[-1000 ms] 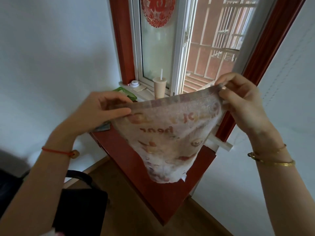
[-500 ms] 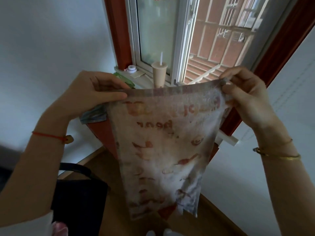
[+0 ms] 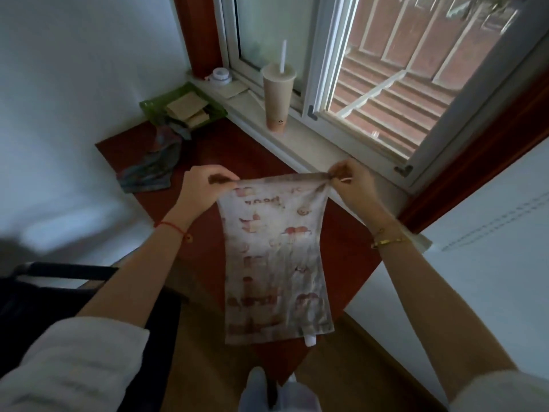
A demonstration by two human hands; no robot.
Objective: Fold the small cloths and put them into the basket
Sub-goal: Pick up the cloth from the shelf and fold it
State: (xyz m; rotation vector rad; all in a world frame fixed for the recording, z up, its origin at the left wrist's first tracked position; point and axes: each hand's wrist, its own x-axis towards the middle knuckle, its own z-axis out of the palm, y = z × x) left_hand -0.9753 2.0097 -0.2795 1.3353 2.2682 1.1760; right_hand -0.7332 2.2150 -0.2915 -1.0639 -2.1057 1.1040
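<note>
Since a second ago the cloth [image 3: 276,263] is dropping out of its bunched triangle and is now hanging full length at frame centre, while both hands are coming down from window height to just above the table [image 3: 350,263]. Left hand [image 3: 205,185] is pinching the upper left corner between thumb and curled fingers; right hand [image 3: 353,182] is pinching the upper right corner, where the fabric is gathering into a small twist. Between them the short top edge is stretching nearly taut and level. From that grip the cloth's long axis is running straight down the frame toward the person, its free bottom edge hanging past the table's near corner, so it is not yet lying flat. Folding is likely turning on this: either the length is being laid away onto the table, or the pinched edge is being brought down to meet the loose one. Over at the upper left, the green basket [image 3: 145,105] is holding folded pieces, with a grey cloth [image 3: 154,165] lying just in front of it; both are sitting nearer the left hand.
</note>
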